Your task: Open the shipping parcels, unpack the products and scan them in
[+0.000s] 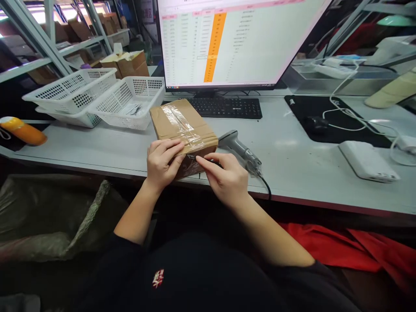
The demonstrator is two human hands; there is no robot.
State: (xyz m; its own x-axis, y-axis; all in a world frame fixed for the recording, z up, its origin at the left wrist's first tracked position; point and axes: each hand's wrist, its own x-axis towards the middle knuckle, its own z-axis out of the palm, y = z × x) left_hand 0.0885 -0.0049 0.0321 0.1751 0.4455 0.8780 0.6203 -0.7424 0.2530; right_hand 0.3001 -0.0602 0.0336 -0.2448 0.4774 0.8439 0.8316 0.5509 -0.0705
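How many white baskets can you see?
3: an upper basket and a lower basket stacked at left, and a third basket between them and the cardboard box; others may be hidden underneath.

**Lanes either side, blockage beyond**

Right of centre, the white desk (302,164) offers a broad passage between the barcode scanner (238,147) and the white power bank (367,160). Another runs left of centre, below the front plastic basket (118,117). Behind the cardboard box (178,121), keyboard (227,108) and monitor (185,52) obstruct; the scanner crowds its right side.
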